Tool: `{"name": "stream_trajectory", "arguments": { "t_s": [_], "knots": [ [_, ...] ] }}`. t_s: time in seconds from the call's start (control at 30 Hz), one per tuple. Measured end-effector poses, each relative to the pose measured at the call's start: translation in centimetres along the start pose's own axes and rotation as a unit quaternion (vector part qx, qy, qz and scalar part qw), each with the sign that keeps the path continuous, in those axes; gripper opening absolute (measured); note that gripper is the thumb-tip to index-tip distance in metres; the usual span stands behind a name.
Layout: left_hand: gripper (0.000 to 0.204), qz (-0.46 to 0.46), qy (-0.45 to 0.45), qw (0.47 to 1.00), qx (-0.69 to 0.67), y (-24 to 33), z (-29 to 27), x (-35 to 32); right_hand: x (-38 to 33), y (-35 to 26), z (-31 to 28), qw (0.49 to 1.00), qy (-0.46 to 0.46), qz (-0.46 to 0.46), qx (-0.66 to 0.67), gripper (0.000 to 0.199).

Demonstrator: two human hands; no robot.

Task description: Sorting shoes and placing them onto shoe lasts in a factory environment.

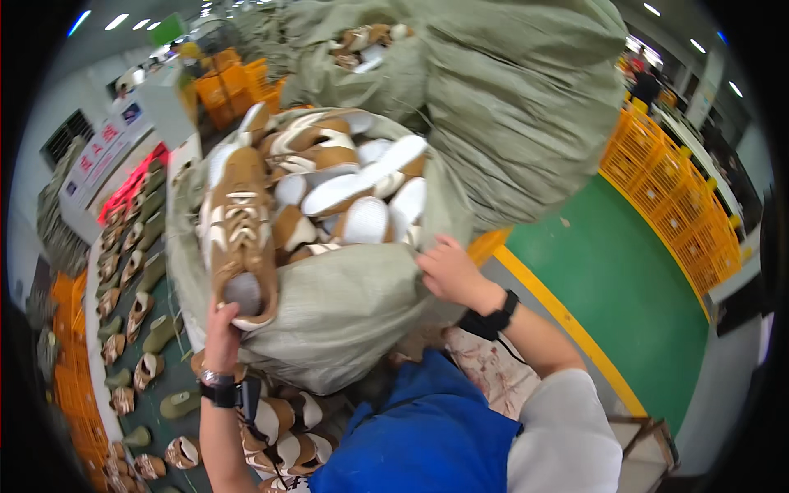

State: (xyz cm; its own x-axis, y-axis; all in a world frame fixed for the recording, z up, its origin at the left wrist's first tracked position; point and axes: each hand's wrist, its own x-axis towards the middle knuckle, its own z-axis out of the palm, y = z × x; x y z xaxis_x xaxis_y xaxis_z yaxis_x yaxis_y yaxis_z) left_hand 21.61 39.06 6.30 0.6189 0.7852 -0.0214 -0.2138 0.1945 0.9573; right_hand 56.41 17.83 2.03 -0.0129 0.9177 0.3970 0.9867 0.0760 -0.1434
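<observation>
My left hand [220, 337] is closed around the heel of a brown and white sneaker [241, 226], toe pointing away from me. The shoe lies over the left rim of a large grey-green woven sack [345, 300]. Inside the sack is a jumble of similar brown shoes [316, 148], several showing their white soles [366, 177]. My right hand [450, 269] is at the sack's right front rim, fingers bent and pinching the cloth. Part of its grip is hidden by the fabric.
Behind stand more bulging sacks [518, 99]. Rows of shoes and green shoe forms [164, 333] lie on a dark green surface at left. Orange crates [670, 197] line the right; others [230, 86] stand back left. More shoes [288, 435] sit below. Yellow-striped green floor [608, 263] extends right.
</observation>
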Motion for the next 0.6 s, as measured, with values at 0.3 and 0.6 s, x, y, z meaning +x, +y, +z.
{"name": "stream_trajectory", "arguments": {
  "t_s": [0.3, 0.6],
  "knots": [
    [0.044, -0.047, 0.05, 0.995, -0.074, -1.3, -3.9, -0.9, -2.1, -3.7, 3.1, 0.989, -0.12, -0.083, 0.014, 0.034],
    [0.047, -0.034, 0.108, 0.988, -0.1, -1.3, -9.4, -4.3, -3.2, -11.4, 11.9, 0.831, -0.428, -0.204, 0.29, 0.028]
  ]
}}
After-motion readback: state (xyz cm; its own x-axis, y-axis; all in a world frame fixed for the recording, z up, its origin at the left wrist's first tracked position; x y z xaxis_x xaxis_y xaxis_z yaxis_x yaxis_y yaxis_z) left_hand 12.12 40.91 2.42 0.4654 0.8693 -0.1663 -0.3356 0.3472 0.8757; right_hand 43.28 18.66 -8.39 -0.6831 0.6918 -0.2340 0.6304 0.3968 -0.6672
